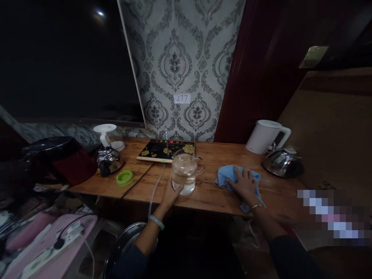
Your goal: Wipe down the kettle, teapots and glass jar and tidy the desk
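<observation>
My left hand point(172, 197) is wrapped round the lower left side of a clear glass teapot point(184, 175) with a handle on its right, holding water. The teapot is at the front of the wooden table, just before a black electric tea stove point(154, 149) with gold flowers and a lit red display. A thin metal spout point(166, 139) rises from the stove. To the right, my right hand point(246, 186) lies with spread fingers on a crumpled blue cloth point(225, 176), touching it from above. Part of the cloth is hidden under the palm.
A white electric kettle point(263, 137) and a steel kettle point(281, 162) stand at the right. Leftward are another small steel kettle point(109, 158), a green ring-shaped lid point(125, 178) and a dark red appliance point(69, 159). A clear hose point(155, 188) and black cable cross the table's front edge point(209, 207).
</observation>
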The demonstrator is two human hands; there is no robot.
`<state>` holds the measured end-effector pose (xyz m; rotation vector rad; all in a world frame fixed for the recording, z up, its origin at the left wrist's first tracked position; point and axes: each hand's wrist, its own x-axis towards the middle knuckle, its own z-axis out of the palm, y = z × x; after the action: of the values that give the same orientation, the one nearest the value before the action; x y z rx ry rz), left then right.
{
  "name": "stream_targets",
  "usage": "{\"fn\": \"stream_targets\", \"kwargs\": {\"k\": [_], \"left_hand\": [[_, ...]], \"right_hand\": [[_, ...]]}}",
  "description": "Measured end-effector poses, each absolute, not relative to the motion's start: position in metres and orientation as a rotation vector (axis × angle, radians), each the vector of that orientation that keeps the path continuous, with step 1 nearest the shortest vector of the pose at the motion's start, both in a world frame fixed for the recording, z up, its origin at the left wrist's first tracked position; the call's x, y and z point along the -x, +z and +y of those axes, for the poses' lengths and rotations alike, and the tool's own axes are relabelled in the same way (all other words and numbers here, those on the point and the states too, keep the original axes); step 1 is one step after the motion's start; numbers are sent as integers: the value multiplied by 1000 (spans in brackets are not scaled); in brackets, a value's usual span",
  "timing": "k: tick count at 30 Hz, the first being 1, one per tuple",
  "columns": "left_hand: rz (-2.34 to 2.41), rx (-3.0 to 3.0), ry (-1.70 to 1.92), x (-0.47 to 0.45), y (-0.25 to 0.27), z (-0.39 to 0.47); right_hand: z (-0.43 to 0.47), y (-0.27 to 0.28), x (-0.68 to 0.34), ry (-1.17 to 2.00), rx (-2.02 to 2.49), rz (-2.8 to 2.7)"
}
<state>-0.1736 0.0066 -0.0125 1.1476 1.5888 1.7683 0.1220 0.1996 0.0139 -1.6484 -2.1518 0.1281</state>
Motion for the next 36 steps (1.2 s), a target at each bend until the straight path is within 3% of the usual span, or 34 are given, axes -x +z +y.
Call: {"fn": "stream_targets", "kwargs": {"k": [8, 14, 19, 26, 36], "left_hand": [[1654, -1193, 1757, 174, -17, 4], [1669, -1194, 1740, 176, -18, 4], [1656, -1207, 1747, 175, -17, 3], [1629, -1179, 1772, 177, -19, 4], [1617, -1144, 1830, 173, -20, 4]], "right_hand": [[201, 1, -124, -17, 1474, -2290], [202, 7, -128, 254, 1237, -1894], [158, 51, -105, 411, 954, -1692], [129, 122, -39, 395, 672, -1850], [83, 99, 1, 284, 681, -1929]]}}
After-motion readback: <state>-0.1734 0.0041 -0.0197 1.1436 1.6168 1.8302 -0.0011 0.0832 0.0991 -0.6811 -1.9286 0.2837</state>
